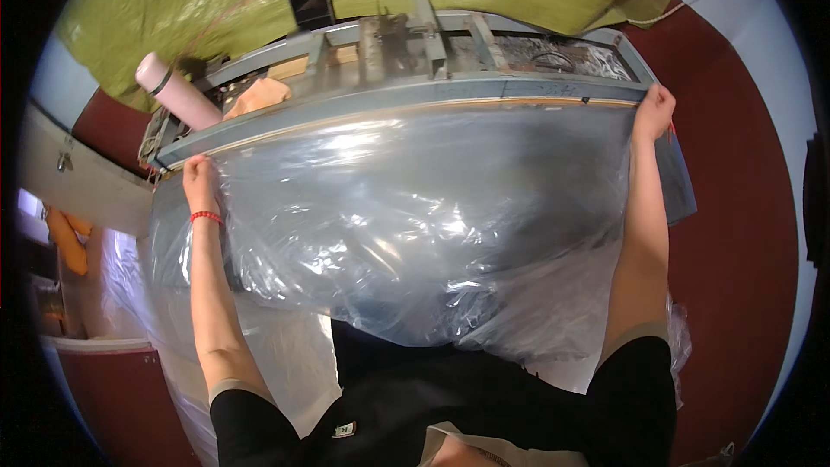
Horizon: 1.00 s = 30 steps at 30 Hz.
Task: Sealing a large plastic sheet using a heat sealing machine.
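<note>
I see the left hand (199, 175), middle left, and right hand (654, 112), upper right, grasping a clear plastic sheet (415, 216).

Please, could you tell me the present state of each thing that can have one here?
Left hand: closed on the sheet's edge
Right hand: closed at the opposite end
Clear plastic sheet: spread between the hands, wrinkled lower down
Pink bottle: cap on
Phone: screen dark
Peach cloth: crumpled
Green tarp: creased
</note>
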### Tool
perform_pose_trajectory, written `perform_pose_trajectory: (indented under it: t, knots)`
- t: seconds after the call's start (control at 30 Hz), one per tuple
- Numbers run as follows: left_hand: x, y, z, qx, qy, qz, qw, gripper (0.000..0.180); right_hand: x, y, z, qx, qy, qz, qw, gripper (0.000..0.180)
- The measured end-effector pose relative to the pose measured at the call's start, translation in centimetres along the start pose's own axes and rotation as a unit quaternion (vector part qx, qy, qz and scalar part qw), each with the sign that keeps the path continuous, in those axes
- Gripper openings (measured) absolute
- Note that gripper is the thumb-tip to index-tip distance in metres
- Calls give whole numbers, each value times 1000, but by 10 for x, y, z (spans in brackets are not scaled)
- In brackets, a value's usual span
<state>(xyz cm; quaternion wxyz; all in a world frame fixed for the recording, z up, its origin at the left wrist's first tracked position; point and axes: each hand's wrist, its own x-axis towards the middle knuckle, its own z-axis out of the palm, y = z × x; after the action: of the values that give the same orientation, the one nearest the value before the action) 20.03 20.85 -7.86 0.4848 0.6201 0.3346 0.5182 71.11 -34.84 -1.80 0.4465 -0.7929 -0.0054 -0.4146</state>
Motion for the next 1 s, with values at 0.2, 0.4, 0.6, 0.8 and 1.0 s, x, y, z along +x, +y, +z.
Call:
perform_pose_trajectory:
  t: [0.2, 0.4, 0.6, 0.8, 1.0]
  knots:
    - [-73, 113, -16, -51, -48, 51, 996, 5, -145, -198, -7, 252, -303, -349, 850, 20]
    - [-87, 114, -72, 39, 83, 159, 983, 8, -240, -227, -21, 268, -612, -212, 713, 14]
    - [-133, 75, -108, 515, -157, 186, 822, 33, -173, -108, -42, 211, -514, -62, 829, 15]
    - [-228, 124, -8, 501, -420, 207, 728, 68, -54, 68, -113, -64, -334, -141, 930, 20]
    - [-184, 96, -7, 574, -318, 155, 739, 57, -28, 107, -137, -116, -315, -109, 936, 30]
